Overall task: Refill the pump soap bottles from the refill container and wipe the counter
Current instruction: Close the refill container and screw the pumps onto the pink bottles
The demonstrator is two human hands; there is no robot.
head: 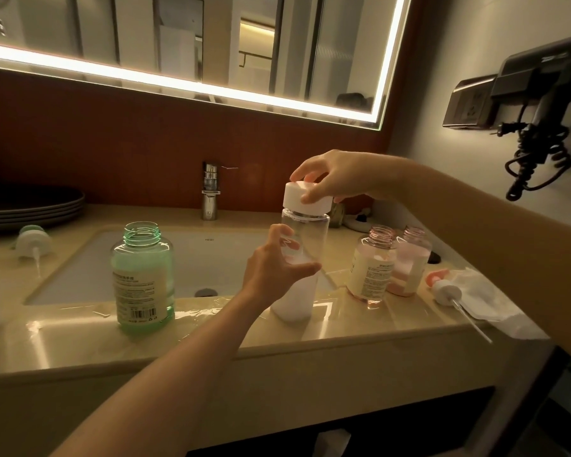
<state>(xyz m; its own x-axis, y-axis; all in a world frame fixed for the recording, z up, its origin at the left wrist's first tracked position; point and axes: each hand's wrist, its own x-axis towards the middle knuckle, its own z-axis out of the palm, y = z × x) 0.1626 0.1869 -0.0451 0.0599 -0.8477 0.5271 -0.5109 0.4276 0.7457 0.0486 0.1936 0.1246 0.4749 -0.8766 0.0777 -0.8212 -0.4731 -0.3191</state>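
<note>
A tall clear refill container (307,235) with white liquid in its lower part stands on the counter (211,338) in front of the sink. My left hand (274,262) grips its body. My right hand (337,176) grips its white cap (299,201) from above. An open green soap bottle (142,278) stands to the left. Two open pink soap bottles (371,268) (409,262) stand to the right. A green-and-white pump head (32,242) lies at the far left. A pink-and-white pump head (444,290) lies at the right on a white cloth (488,301).
The sink basin (89,272) with a chrome faucet (210,192) lies behind the bottles. Dark plates (30,206) are stacked at the back left. A wall hair dryer (541,94) with a coiled cord hangs at the right. The counter's front edge runs close below the bottles.
</note>
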